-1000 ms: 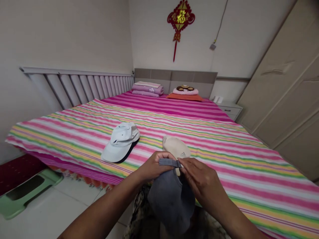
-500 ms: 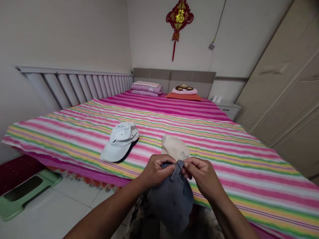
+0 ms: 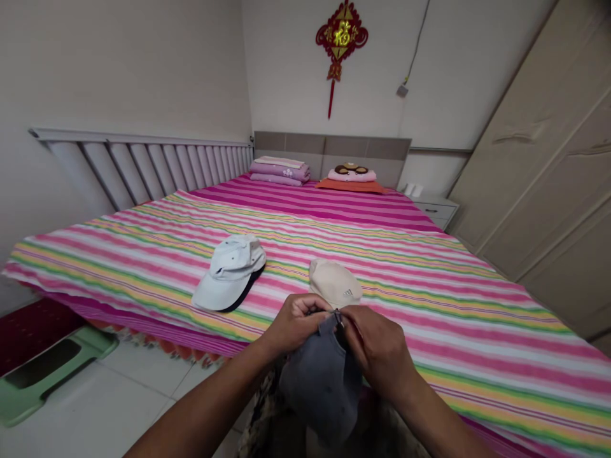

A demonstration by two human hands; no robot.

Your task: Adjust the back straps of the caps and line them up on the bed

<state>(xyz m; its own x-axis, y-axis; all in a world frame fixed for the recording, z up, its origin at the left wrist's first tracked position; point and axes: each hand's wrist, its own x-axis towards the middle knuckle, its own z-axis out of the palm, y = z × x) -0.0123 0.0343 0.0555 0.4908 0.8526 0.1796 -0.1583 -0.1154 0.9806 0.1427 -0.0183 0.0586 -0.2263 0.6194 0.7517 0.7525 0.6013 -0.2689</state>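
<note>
Handling of the slate-grey cloth cap [image 3: 319, 385] looks partway through: its narrow fabric strap [image 3: 327, 327] is between the fingers, and whether it is fastened cannot be told. The cap hangs at the bed's near edge. The left hand [image 3: 296, 324] pinches the strap's side; the right hand [image 3: 382, 343], fingers curled closed, grips its end. The pale, curved-brim cotton cap [image 3: 229, 272] and cream cloth cap [image 3: 333, 282] lie untouched on the striped bed [image 3: 143, 254].

A home bedroom, shown by the wide bed [image 3: 157, 248], folded bedding [image 3: 279, 172] and bedside cabinet [image 3: 434, 210].
</note>
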